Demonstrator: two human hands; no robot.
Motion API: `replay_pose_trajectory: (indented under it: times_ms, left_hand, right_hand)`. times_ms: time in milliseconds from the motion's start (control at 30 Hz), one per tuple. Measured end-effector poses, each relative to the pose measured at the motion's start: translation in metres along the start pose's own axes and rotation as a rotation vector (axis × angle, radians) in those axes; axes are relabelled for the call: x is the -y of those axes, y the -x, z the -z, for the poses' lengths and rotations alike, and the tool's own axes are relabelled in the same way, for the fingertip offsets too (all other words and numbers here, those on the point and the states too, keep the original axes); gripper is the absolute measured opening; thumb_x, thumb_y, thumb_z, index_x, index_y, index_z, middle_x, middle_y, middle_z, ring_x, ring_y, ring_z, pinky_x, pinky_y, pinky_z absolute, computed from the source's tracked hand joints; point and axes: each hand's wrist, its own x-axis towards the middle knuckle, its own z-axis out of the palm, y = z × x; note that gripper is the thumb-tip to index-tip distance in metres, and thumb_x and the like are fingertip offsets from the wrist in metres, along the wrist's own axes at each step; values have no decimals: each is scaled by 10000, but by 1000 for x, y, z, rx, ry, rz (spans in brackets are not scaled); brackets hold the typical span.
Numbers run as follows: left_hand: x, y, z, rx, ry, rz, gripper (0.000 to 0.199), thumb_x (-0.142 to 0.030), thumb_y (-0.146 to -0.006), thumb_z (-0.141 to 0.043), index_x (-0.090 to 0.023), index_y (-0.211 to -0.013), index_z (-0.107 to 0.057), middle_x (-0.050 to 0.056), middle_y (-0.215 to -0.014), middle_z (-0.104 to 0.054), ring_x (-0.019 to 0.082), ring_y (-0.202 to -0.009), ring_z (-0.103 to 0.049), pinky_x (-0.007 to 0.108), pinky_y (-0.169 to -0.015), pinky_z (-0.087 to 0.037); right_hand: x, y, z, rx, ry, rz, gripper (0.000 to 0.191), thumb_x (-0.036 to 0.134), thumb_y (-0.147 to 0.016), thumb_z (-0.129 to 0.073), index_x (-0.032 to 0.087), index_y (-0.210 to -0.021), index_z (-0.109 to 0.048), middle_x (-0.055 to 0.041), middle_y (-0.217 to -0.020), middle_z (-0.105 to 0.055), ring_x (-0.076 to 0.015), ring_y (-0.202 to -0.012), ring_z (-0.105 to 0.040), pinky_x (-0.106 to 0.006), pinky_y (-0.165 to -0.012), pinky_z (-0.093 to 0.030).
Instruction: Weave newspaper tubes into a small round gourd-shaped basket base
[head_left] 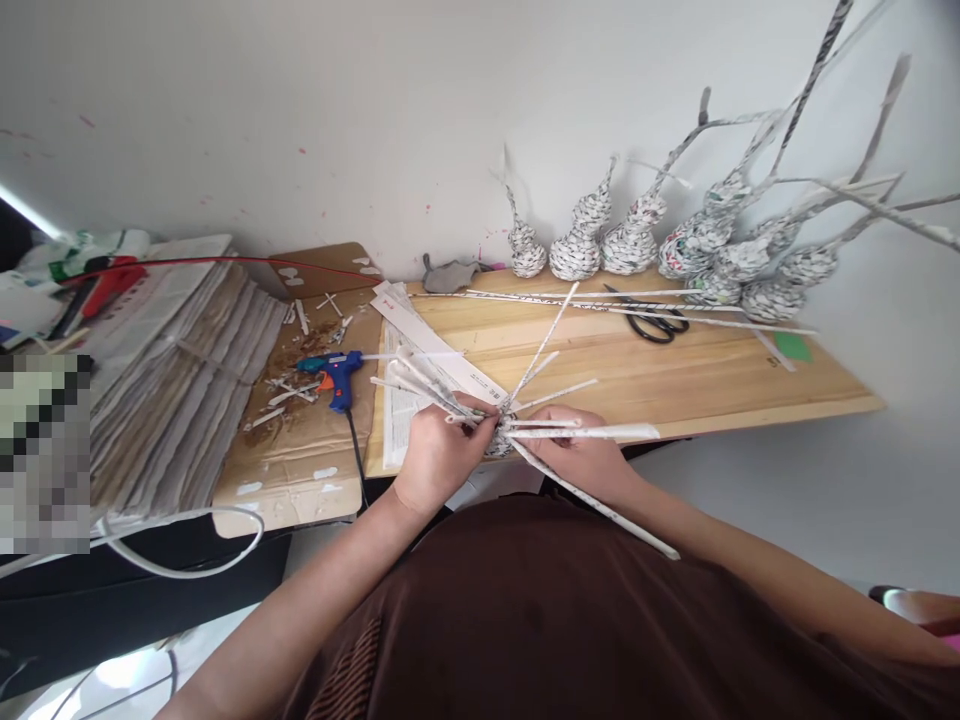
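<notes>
Wall (337, 110), pale and flecked with red, rose behind a light wooden bench (720, 370). A person in a brown garment (525, 610) faced it, both forearms reaching in. To the left stood a thick stack of newspapers (187, 370); between it and the bench top lay a stained sheet of cardboard (300, 480). Along the back right, gourd-shaped paper weavings (576, 255) stood in a row, several trailing long rods. At the near edge, a small woven paper piece (501, 447) sat between the hands, its paper strips (600, 432) fanning outward. The left hand (442, 445) pinched it from one side, thumb on top; the right hand (574, 445) had its grip curled around the other side, partly hidden by strips. Black-handled scissors (651, 325) lay near loose paper rods, and a blue glue gun (341, 378) rested on the cardboard. Smallest was a green scrap (793, 347), far right.
</notes>
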Motion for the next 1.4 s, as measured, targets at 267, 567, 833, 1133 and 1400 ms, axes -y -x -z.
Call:
replay_pose_trajectory:
  times_ms: [267, 567, 833, 1133, 1400]
  left_hand:
    - [-1, 1, 1, 25, 11, 16, 79, -135, -796, -679, -189, -814, -734, 18, -818, -766, 177, -774, -727, 270, -749, -568]
    - [-1, 1, 2, 48, 4, 63, 101, -115, -778, -684, -192, -817, -737, 13, -781, -758, 172, -735, -716, 263, -753, -558]
    - [3, 2, 1, 38, 39, 103, 55, -170, -799, -682, -196, -808, -729, 2, -768, -752, 147, -679, -694, 236, -698, -543]
    - [5, 3, 2, 57, 79, 101, 98, -110, -767, -677, -200, -800, -700, -7, -763, -731, 137, -662, -673, 231, -672, -541]
    - [7, 6, -1, 65, 135, -92, 112, -85, -807, -607, -187, -780, -643, 24, -823, -701, 159, -795, -671, 271, -749, -531]
  right_hand:
    - [11, -6, -12, -24, 53, 181, 148, 271, -848, -669, 176, -961, -688, -29, -793, -697, -123, -646, -616, -226, -586, -493]
    - [13, -10, -11, 26, 128, 287, 126, 152, -842, -598, 193, -939, -667, -35, -850, -694, -157, -756, -643, -261, -689, -510]
    - [4, -11, -9, 100, -64, 182, 85, 227, -918, -535, 203, -980, -586, -28, -860, -629, -139, -678, -602, -260, -620, -508]
    - [7, -4, -6, 113, -89, 109, 139, 301, -940, -535, 199, -964, -627, -43, -873, -654, -143, -704, -634, -277, -668, -545]
    - [12, -9, -15, 26, -151, -9, 97, 290, -892, -585, 195, -888, -605, -14, -732, -643, -142, -605, -621, -242, -540, -479]
